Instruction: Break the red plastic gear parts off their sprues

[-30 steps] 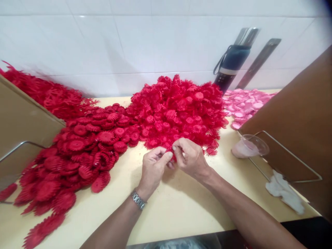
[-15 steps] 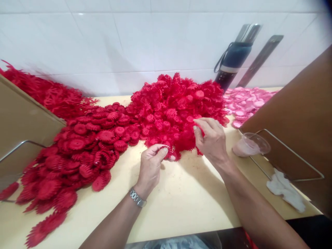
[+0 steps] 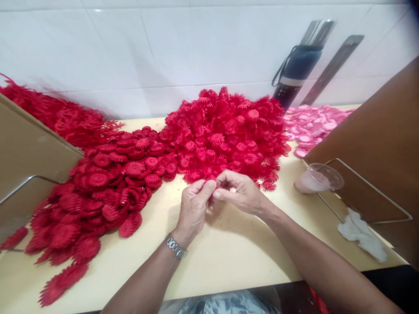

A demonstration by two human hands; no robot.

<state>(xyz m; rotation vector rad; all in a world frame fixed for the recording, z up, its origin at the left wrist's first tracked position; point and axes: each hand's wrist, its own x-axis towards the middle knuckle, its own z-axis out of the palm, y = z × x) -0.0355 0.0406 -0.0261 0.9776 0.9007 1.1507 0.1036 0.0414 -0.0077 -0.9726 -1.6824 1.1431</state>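
My left hand [image 3: 192, 207], with a metal watch [image 3: 176, 246] on its wrist, pinches a small red fabric flower piece [image 3: 211, 178] between thumb and fingers. Meeting it from the right, my right hand [image 3: 240, 192] has its thumb and fingertips closed on the same spot. Fingers cover most of the piece, so I cannot tell how many layers it has. Just behind both hands rises a heap of loose red flower pieces [image 3: 225, 135] with toothed edges. Darker red stacked flower pieces [image 3: 98, 179] spread to the left.
Cardboard boxes stand at the left [image 3: 32, 144] and right [image 3: 369, 152]. A clear plastic cup [image 3: 316, 181], a white tissue [image 3: 362, 235] and pink flower pieces [image 3: 316, 126] lie on the right. A dark blue flask [image 3: 299, 65] and a metal ruler [image 3: 334, 69] are by the tiled wall.
My right hand has come from the red heap's right edge, leftward and down, to meet my left hand. The left hand has stayed nearly in place, still pinching.
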